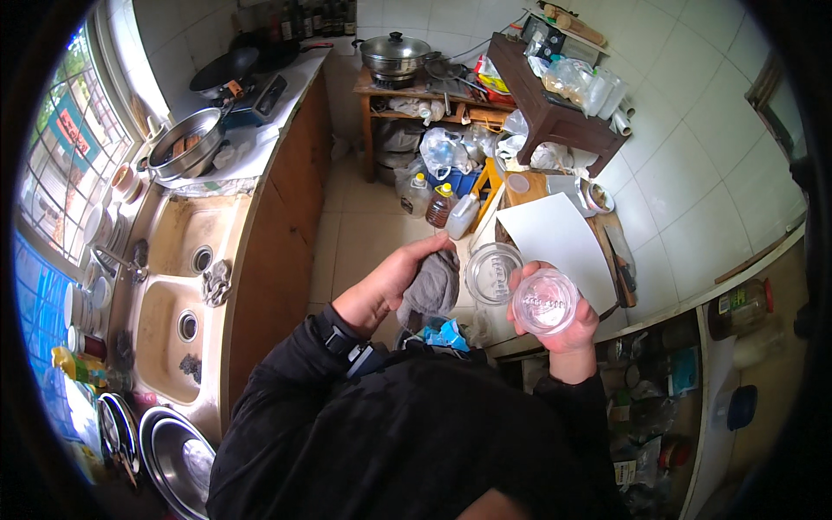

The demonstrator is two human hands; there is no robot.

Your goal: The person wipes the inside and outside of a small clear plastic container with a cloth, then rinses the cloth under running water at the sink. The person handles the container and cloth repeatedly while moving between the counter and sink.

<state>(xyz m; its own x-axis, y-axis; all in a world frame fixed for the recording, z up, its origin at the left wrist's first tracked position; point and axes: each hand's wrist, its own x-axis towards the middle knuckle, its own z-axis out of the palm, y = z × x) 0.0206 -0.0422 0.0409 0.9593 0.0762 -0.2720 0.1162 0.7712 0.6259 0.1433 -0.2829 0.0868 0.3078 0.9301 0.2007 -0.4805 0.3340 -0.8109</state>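
My left hand (pixel 396 279) grips a bunched grey cloth (pixel 434 283) in front of my body. In my right hand (pixel 582 325) is a small round clear container (pixel 545 302), its embossed face turned up towards me. A larger clear round container or lid (pixel 493 273) rests just left of it at the edge of the worktop; its flat face bears raised marks. Behind both lies a white sheet (pixel 559 234) on the worktop. The cloth and the small container are apart from each other.
On the left is a double-basin sink (pixel 170 338) with a rag (pixel 216 283) on its rim. A cleaver and knife (pixel 623 270) lie right of the sheet. Plastic jugs (pixel 439 205) stand on the floor ahead. Below my hands is a bin (pixel 445 333) with blue wrappers.
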